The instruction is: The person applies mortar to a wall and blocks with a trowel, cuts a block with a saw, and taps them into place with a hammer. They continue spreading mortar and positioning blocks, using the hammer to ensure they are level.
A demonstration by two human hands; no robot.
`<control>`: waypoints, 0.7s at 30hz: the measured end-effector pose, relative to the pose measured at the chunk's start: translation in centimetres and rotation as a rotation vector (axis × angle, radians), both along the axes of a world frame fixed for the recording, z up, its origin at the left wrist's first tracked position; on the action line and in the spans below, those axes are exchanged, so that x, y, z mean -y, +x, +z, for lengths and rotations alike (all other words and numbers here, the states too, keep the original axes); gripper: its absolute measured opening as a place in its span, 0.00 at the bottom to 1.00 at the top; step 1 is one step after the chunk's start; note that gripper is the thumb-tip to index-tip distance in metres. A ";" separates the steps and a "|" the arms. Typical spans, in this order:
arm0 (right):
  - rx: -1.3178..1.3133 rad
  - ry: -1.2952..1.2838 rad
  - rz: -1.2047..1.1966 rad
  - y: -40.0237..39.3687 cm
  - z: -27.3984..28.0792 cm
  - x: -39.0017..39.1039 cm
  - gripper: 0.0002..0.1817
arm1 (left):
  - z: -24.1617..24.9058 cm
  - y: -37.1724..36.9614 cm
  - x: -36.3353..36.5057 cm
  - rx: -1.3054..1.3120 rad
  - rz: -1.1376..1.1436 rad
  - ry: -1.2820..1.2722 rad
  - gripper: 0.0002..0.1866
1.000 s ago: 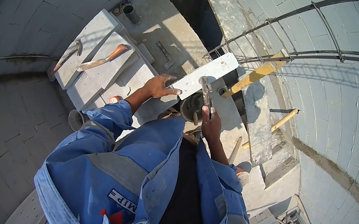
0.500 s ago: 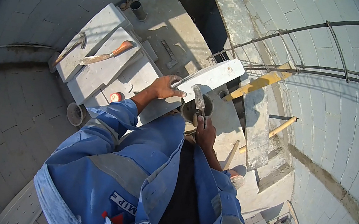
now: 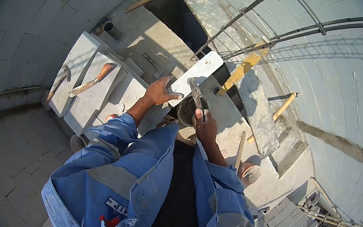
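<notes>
A long pale wall block is held on edge in front of me by my left hand, whose fingers wrap its near end with the thumb on the face. My right hand is closed round the handle of a small trowel. The mortar-smeared trowel blade points up and overlaps the lower side of the block. Below the trowel stands a dark bucket, partly hidden by my right hand.
Blocks lie to the left, carrying a hammer and an orange-handled tool. Ahead are an open gap in the floor, a steel bar cage and a yellow level. Another bucket stands right.
My view has swung, so the surroundings shift across it. The block now points more steeply away from me. Both hands keep their hold, and the trowel blade stays close by the block.
</notes>
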State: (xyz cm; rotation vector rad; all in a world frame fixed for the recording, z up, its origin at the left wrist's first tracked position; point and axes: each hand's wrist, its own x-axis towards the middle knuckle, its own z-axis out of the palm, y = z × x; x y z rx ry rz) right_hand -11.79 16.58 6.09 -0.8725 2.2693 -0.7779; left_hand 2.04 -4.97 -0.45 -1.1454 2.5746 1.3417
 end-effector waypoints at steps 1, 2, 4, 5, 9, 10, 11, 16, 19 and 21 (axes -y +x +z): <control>-0.026 -0.030 -0.018 -0.1 0.1 0.2 0.31 | -0.1 -0.1 0.3 0.032 -0.031 0.032 0.57; -0.028 -0.033 -0.027 -0.3 -0.1 0.2 0.31 | -0.1 -0.1 0.7 0.064 -0.060 0.062 0.58; 0.004 -0.040 -0.001 -0.5 -0.4 0.3 0.32 | -1.3 0.2 1.0 0.055 -0.054 0.070 0.58; 0.006 -0.041 -0.018 -0.7 -0.6 0.4 0.32 | -1.9 0.4 1.1 0.022 -0.044 0.118 0.58; -0.015 0.074 0.025 0.1 -1.9 0.4 0.30 | -2.5 0.9 1.0 -0.026 -0.023 0.181 0.59; -0.035 0.018 -0.020 0.4 -2.2 0.2 0.29 | -2.7 0.9 1.2 -0.037 -0.046 0.159 0.58; -0.019 0.071 0.023 0.5 -1.9 0.1 0.29 | -3.2 1.0 1.3 -0.138 -0.018 0.289 0.55; 0.121 0.057 -0.077 1.1 -1.1 -1.7 0.34 | -3.7 0.3 2.4 -0.178 -0.094 0.478 0.30; 0.079 0.034 -0.203 1.5 -2.3 -4.5 0.31 | -5.4 1.3 4.8 -0.028 -0.321 -0.021 0.34; 0.093 0.051 -0.248 1.7 -2.8 -7.1 0.32 | -5.3 0.8 5.5 -0.069 -0.380 0.014 0.36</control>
